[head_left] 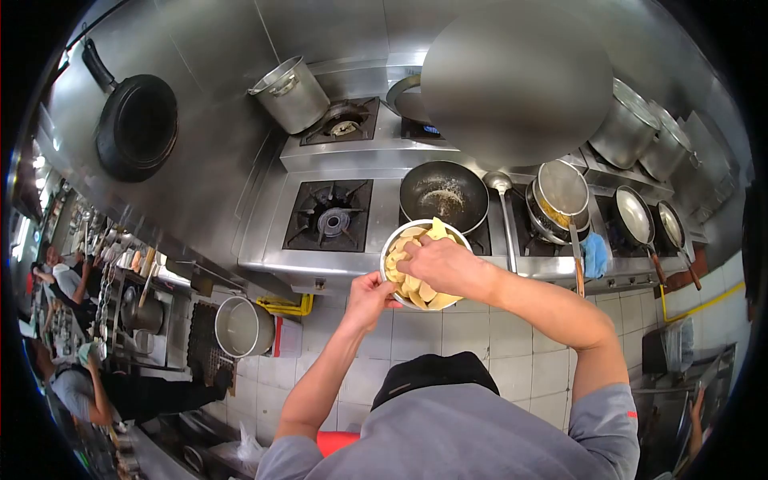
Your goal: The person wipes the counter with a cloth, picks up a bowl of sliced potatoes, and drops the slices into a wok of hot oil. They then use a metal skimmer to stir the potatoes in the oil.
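Fingers of the left hand (370,301) are closed on the near left side of a white bowl (394,234), while those of the right hand (448,266) curl down among the pale yellow pieces (442,300) heaped inside it; whether they pinch one, I cannot tell. That bowl is held in front of the person, at the near edge of the stove (264,254). From the left, a person in a grey shirt (74,396) stands in the background, a black pan (138,128) hangs on the metal wall, a large pot (242,328) sits low down, and a tall pot (294,100) stands above a bare burner (332,222). A dark wok (442,200) comes next, just beyond the bowl, then a metal ladle (499,182), a round strainer (562,188) resting over a pan, a blue cloth (594,256) and two small frying pans, one (634,216) just beside the other (672,226)
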Demonstrator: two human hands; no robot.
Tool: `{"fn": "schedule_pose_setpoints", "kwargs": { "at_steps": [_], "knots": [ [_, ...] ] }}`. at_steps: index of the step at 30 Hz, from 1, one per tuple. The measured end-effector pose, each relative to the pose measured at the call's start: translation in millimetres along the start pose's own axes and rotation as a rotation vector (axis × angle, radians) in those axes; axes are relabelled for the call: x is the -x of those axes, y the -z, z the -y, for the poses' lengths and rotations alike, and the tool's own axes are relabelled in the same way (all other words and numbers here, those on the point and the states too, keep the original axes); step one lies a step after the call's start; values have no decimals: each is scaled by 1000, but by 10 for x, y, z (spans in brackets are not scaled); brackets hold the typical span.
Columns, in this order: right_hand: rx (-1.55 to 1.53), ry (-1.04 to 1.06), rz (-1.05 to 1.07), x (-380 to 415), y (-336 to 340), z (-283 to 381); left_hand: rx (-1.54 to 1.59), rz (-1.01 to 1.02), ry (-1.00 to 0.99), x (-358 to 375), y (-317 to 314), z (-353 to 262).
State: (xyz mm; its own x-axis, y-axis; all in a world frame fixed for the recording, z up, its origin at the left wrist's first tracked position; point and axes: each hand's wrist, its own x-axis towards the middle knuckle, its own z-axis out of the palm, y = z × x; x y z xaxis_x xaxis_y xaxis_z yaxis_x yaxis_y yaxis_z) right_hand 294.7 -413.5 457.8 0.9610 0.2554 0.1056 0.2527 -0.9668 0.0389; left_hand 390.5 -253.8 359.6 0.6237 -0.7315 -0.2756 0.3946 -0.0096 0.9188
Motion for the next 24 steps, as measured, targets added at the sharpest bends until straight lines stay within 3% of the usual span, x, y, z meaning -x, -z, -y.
{"fn": "schedule_pose_setpoints", "kwargs": {
  "at_steps": [6,9,14,19,20,24],
  "knots": [
    [-9,35,-44,-188,27,-393,19,-18,40,-355,-34,-113],
    [-348,-49,-94,-249,180,-724,43,-41,25,-566,-129,-220],
    [-575,-3,-190,-426,211,-1387,35,-84,-31,-1047,-290,-355],
    [-761,-34,-309,-670,236,-2363,86,-168,-81,-1496,-445,-447],
    [-863,-167,-272,-733,291,-2559,94,-191,-93,-1536,-476,-483],
    [-754,-351,-263,-993,45,-3759,88,-291,-112,-1612,-487,-485]
  ]
}}
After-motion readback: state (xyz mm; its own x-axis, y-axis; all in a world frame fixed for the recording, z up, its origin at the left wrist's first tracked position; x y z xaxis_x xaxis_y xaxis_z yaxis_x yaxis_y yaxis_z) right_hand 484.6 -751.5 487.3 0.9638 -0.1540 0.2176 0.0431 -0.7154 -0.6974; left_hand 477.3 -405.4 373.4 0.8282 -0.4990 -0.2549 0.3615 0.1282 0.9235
